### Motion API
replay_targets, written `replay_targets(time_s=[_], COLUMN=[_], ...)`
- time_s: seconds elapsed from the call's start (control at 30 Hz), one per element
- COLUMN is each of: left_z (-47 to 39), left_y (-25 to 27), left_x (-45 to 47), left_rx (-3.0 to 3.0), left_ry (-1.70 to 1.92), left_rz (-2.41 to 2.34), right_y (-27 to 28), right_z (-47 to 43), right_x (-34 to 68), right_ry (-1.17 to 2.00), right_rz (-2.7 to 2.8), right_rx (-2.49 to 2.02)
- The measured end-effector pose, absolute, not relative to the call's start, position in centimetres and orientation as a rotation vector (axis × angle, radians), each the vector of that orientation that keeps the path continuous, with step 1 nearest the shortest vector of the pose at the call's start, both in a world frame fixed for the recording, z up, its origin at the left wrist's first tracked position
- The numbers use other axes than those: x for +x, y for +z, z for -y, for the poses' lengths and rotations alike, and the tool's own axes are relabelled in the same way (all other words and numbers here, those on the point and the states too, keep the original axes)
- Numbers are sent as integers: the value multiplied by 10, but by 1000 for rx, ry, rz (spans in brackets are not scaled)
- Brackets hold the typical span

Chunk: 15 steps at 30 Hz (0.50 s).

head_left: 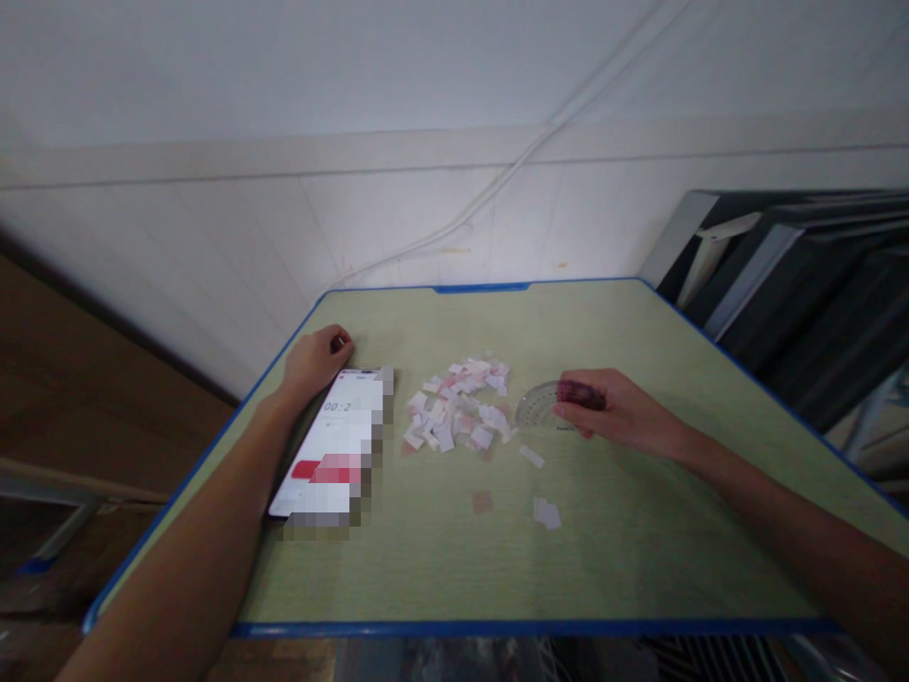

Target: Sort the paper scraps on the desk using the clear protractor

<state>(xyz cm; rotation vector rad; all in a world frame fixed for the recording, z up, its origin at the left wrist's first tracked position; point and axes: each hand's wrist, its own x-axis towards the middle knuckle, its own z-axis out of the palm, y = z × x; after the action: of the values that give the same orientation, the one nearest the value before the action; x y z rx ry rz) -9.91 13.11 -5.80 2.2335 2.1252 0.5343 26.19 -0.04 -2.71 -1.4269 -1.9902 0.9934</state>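
My right hand (600, 405) grips a clear half-round protractor (540, 405) between thumb and fingers, its curved edge facing left and away from me. Just left of it lies a loose heap of small white and pink paper scraps (461, 403). A few scraps sit apart from the heap, such as a pink square (483, 502) and a white piece (546, 513) closer to me. My left hand (328, 347) rests on the table's left side, fingers curled in, with nothing visible in them. Beside that forearm is a phone (333, 436) with a lit screen, partly pixelated.
The light green table (426, 568) has a blue rim and stands against a white wall (398, 223). A pale cable (490, 194) runs down the wall. Dark flat panels (810, 275) lean at the right, and a brown board (78, 379) stands at the left.
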Motion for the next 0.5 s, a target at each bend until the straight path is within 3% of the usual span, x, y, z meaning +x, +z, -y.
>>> replay_targets(time_s=[0.5], left_z=[-129], left_y=[-55], left_x=[-96], left_rx=[2221], left_ry=[531], left_rz=[-2120], right_y=[-17], right_z=[2], right_x=[279], right_ry=[1275], right_rz=[2147], right_rx=[-1372])
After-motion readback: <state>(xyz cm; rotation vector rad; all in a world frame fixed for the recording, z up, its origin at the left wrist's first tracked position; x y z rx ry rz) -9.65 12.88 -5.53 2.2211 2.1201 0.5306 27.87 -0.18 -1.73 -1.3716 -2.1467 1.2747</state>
